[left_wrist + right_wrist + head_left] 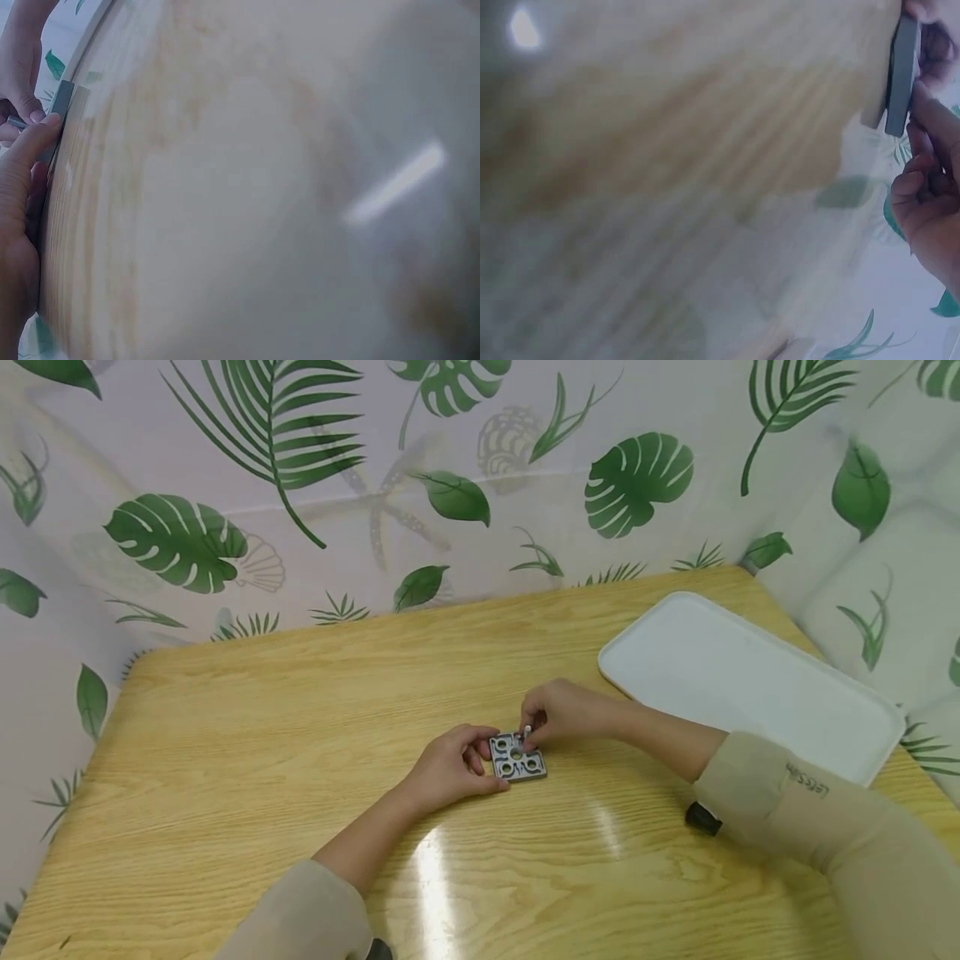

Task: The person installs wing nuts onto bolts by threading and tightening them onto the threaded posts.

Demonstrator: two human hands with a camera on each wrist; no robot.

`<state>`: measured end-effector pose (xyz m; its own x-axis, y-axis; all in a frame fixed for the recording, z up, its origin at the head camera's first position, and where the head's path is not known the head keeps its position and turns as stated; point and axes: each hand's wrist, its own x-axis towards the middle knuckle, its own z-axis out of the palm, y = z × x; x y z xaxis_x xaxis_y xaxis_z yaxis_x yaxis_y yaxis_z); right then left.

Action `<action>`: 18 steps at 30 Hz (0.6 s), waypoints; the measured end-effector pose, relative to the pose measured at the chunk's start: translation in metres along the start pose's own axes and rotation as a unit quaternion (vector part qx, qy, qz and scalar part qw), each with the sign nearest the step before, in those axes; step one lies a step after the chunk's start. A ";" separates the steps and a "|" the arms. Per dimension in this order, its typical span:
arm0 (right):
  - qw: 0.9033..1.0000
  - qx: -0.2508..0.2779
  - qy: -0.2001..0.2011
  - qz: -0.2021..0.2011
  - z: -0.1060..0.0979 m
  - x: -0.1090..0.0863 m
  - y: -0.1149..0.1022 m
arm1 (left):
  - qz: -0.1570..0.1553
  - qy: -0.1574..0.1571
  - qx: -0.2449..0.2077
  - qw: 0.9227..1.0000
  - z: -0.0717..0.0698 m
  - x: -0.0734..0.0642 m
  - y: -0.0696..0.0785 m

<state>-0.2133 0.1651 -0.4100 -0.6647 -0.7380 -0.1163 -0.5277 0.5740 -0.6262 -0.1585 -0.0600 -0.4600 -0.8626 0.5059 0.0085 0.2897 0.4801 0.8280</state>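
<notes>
A square grey metal plate (518, 768) with several round holes lies on the wooden table. My left hand (455, 766) grips it along its left side, thumb at the near corner and fingers at the far one. Above the plate's far right hole area, my right hand (564, 713) pinches a small silvery pin (527, 731) that stands roughly upright; its lower end is hidden. In the left wrist view the plate (63, 101) appears edge-on under the left thumb. The right wrist view shows the plate's side edge (902, 79) between both hands.
A white rectangular tray (720, 652) lies at the back right of the wooden table (262, 760), partly behind the right forearm. A leaf-patterned cloth (450, 468) hangs behind the table and at its sides.
</notes>
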 end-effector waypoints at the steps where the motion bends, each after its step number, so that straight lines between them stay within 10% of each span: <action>1: 1.000 0.001 0.016 0.012 0.003 -0.001 -0.001 | 0.000 0.000 -0.001 1.000 0.000 0.000 0.000; 9: 0.988 0.008 0.113 0.100 0.026 -0.014 -0.018 | -0.003 -0.002 -0.001 1.000 0.002 0.000 0.001; 18: 0.999 -0.007 -0.044 0.012 -0.016 -0.014 -0.001 | 0.001 -0.002 -0.001 1.000 0.002 0.000 0.001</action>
<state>-0.2116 0.1804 -0.3954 -0.6288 -0.7516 -0.1993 -0.5194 0.5967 -0.6117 -0.1575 -0.0585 -0.4606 -0.8600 0.5102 0.0074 0.2909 0.4783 0.8286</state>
